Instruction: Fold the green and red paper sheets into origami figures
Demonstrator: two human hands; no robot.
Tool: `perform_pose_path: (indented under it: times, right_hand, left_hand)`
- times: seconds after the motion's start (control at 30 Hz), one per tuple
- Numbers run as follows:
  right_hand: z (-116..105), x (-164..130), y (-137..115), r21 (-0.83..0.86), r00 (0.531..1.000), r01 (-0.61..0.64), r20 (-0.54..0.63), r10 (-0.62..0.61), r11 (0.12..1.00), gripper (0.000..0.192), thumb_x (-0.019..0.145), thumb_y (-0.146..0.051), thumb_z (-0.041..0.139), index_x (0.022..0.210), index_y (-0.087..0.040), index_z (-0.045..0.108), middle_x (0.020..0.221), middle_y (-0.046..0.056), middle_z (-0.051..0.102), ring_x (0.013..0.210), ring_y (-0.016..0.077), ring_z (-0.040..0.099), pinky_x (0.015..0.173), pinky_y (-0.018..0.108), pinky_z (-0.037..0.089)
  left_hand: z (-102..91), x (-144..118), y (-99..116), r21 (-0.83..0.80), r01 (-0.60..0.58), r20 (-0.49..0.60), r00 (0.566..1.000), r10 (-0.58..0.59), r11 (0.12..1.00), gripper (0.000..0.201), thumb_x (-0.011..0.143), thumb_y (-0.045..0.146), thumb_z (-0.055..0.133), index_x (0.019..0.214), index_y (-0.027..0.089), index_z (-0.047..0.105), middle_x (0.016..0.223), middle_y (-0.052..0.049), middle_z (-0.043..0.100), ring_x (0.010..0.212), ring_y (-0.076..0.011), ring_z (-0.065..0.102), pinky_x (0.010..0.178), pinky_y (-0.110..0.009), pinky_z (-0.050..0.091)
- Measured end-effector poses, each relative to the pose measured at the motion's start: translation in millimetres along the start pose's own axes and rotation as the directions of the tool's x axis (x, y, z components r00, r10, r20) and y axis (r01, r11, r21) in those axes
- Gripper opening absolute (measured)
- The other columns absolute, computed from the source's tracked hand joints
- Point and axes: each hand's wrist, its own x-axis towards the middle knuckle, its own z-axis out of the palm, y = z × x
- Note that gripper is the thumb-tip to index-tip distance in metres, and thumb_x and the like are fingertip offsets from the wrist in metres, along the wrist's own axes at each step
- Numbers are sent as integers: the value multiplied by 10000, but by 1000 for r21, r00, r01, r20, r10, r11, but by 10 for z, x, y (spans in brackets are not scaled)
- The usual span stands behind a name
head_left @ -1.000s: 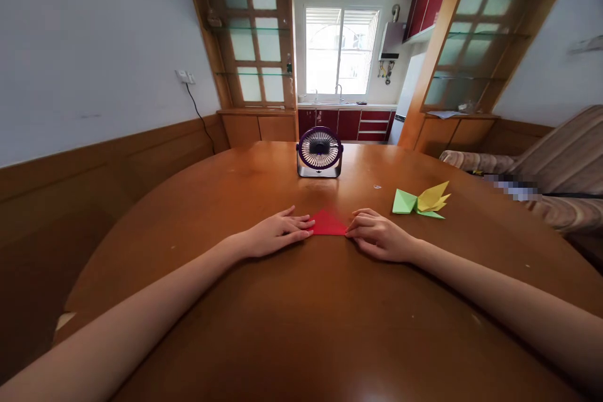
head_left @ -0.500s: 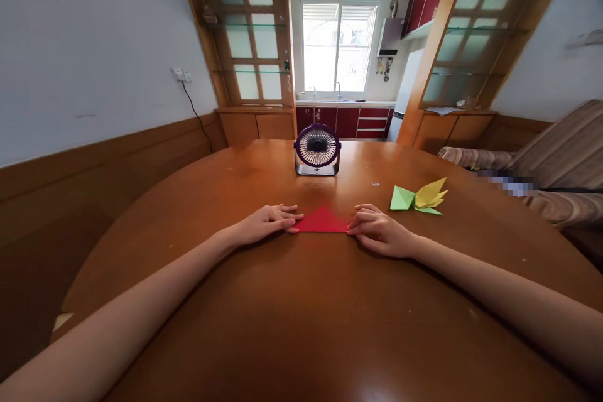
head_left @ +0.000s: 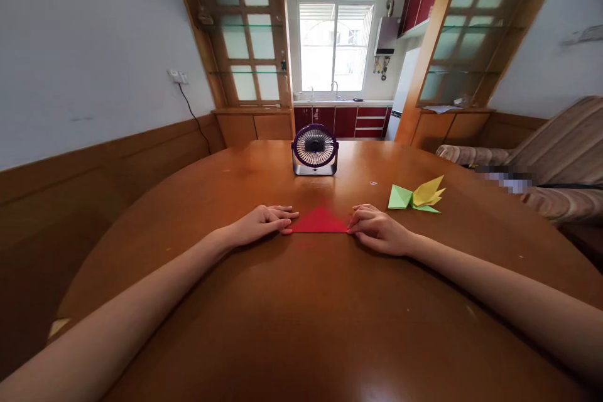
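Pinning the red paper [head_left: 319, 221] mid-frame, we press fingertips on its ends; left hand [head_left: 261, 223], right hand [head_left: 379, 231]; long edge runs left-right.

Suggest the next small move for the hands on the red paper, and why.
Probably press the fold flat: the left hand and right hand pin the two side corners of the red paper, a flat triangle on the table.

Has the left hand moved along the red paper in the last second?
Yes. The left hand slid outward to its own side, uncovering more of the red paper; judged against the fan, it now sits further left. Fingertips press the paper's left corner.
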Motion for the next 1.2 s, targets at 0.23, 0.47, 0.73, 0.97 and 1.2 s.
perform_pose_path:
  times: [0.23,0.47,0.73,0.97,1.2]
  right_hand:
    - [7,20,-10,11,1000,3,3,-3,1000,189,876,-152,499,915,-189,680,904,75,646,894,210,587,983,484,418]
    - [19,11,-3,0,1000,-18,20,18,1000,184,866,-148,498,903,-197,672,897,71,649,872,210,592,981,484,419]
    - [20,23,-23,-10,999,-25,23,26,1000,177,867,-162,495,882,-199,668,881,70,636,882,218,584,934,467,441]
    - [26,46,-60,-77,998,-64,-9,64,995,158,914,-222,487,958,-185,634,929,79,636,905,212,576,916,426,428]
    - [108,147,-149,141,834,-425,-325,447,894,205,900,-341,534,764,-190,507,786,27,576,734,166,523,698,312,430]
  left_hand:
    - [147,31,95,25,-50,-146,988,53,998,352,937,418,505,819,213,766,1237,-72,661,1224,-235,554,1047,-415,416]
    - [411,234,363,364,-207,26,977,213,908,345,984,351,431,1194,184,648,1393,-98,541,1302,-214,484,1103,-386,347]
    - [367,472,297,478,-144,97,989,111,867,512,919,483,528,1313,157,555,1415,-136,508,1294,-274,476,1079,-409,348]
    - [330,488,303,460,-168,73,986,152,872,468,938,486,494,1239,144,601,1246,-129,623,1147,-265,552,1002,-397,392]
    - [387,493,290,419,-111,-39,989,140,901,428,997,435,361,1223,171,612,1187,-102,645,1088,-236,562,965,-385,408]
